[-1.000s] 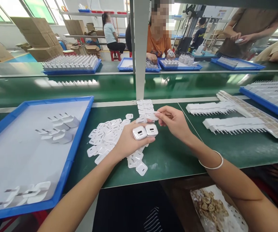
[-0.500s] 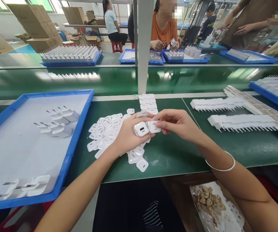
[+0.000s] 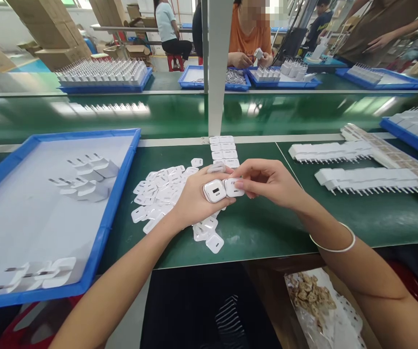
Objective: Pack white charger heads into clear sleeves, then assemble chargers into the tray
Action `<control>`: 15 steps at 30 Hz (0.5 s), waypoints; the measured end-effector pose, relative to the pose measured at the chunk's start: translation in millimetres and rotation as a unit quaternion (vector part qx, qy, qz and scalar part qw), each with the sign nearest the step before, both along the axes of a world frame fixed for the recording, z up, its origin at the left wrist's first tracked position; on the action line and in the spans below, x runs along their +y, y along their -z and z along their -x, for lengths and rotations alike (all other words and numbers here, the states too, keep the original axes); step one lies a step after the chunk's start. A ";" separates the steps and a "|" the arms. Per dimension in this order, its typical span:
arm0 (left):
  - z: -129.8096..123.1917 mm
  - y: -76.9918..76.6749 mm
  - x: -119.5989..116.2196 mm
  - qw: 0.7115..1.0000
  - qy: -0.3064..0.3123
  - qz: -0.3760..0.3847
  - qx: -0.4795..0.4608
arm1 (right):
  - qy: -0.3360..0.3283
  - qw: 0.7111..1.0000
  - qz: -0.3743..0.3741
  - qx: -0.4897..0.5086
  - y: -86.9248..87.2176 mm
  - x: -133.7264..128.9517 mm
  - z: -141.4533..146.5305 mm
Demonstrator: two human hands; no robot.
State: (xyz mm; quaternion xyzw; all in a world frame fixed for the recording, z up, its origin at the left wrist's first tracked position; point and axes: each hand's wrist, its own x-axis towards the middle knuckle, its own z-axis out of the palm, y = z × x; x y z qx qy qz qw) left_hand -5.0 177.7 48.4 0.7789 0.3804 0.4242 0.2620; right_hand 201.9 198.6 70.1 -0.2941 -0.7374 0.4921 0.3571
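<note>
A white charger (image 3: 214,191) with a dark USB port and a smaller slot facing up is gripped in my left hand (image 3: 191,198). Beside it, touching its right edge, is a small white square piece (image 3: 232,187) with faint print. My right hand (image 3: 269,182) pinches that piece between thumb and forefinger. Something pale and rounded (image 3: 216,167) shows at the far side of my left hand; what it is I cannot make out. Under and left of my hands lies a loose pile of clear-edged white squares (image 3: 165,186). Printed squares (image 3: 224,147) stand in rows beyond.
On the left, a blue-rimmed tray (image 3: 109,213) carries several white plugs (image 3: 90,179). Rows of plugs (image 3: 368,177) lie at right, near a long slotted strip (image 3: 394,155). A pale post (image 3: 216,68) rises ahead. Across the belt sits a person in orange (image 3: 250,36).
The view has tipped slightly downward, shifting the background up. My hands keep nearly the same pose, with the square piece still held against the charger's side.
</note>
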 end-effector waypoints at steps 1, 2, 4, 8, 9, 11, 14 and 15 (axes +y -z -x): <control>-0.1 -0.1 -0.2 1.000 0.002 0.001 0.000 | -0.005 1.000 0.002 0.001 -0.1 0.4 -0.3; -0.2 -0.1 -0.3 1.000 0.004 0.003 0.000 | -0.010 1.000 0.005 0.004 -0.4 0.9 -0.6; -0.3 0.1 -0.5 1.000 0.008 0.008 -0.002 | -0.023 1.000 0.011 0.010 -1.3 1.9 -0.9; -0.8 0.6 -0.6 1.000 0.009 0.019 -0.016 | -0.044 0.999 0.017 0.020 -3.1 4.0 -0.9; -1.0 0.6 -0.6 1.000 0.008 0.023 -0.019 | -0.048 0.998 0.019 0.022 -3.2 4.3 -0.8; -1.4 0.4 -0.8 0.999 0.006 0.029 -0.022 | -0.052 0.998 0.025 0.023 -2.9 4.9 -0.7; -1.5 0.4 -1.2 0.999 0.006 0.031 -0.023 | -0.055 0.998 0.032 0.025 -1.8 5.7 -1.1; -1.5 0.5 -1.2 0.999 0.007 0.031 -0.023 | -0.056 0.998 0.033 0.027 -1.4 6.1 -1.5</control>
